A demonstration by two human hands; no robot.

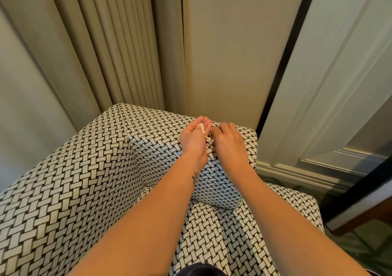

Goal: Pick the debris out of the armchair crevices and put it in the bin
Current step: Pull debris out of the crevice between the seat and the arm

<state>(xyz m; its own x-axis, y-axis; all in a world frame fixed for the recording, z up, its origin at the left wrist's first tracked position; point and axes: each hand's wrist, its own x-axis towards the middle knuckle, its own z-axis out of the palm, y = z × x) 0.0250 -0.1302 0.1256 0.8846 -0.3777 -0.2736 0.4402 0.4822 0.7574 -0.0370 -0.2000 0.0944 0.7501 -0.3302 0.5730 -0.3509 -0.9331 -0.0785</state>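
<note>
The armchair (70, 191) is covered in a black-and-white woven pattern and fills the lower half of the head view. Both hands rest over its back cushion (161, 154), near the top right corner. My left hand (194, 137) is cupped palm up, with small crumpled pale scraps of debris (201, 128) lying in it. My right hand (228, 140) is palm down just beside it, fingertips pinching another pale scrap (210, 138) at the edge of the left palm. No bin is in view.
Beige pleated curtains (118, 48) hang behind the chair on the left. A cream wall panel (229, 53) stands behind the cushion. A black-framed mirror or glass panel (339, 84) rises at the right, with a wooden edge (369, 216) at lower right.
</note>
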